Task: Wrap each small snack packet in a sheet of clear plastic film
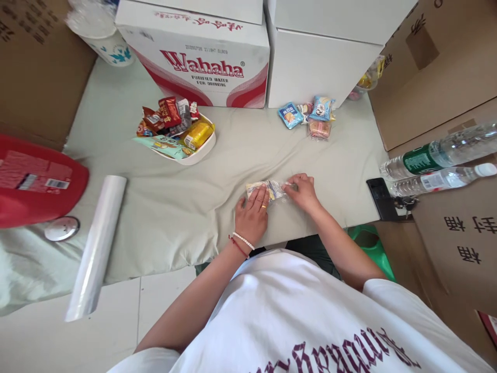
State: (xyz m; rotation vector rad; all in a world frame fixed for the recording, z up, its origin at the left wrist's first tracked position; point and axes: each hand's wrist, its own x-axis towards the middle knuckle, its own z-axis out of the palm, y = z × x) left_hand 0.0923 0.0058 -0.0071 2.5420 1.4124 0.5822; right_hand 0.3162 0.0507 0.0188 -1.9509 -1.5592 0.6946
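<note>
- Head view: left hand (253, 215) lay flat, its fingers stretched out, over a small packet (275, 190) at the frame's centre.
- Right hand (303, 190), fingers narrowed, pinched the packet's right end.
- White tray (207, 148) stood upper left of centre, loose snacks (320, 110) upper right.

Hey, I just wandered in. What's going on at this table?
Someone is handling a small packet in a clear wrapper with bare hands. The left hand lies over one end, fingers pressing down on it, while the right hand pinches the clear film at the other end. Farther back on the cloth-covered table stand a white dish of wrapped snacks and, to its right, a few loose packets.
</note>
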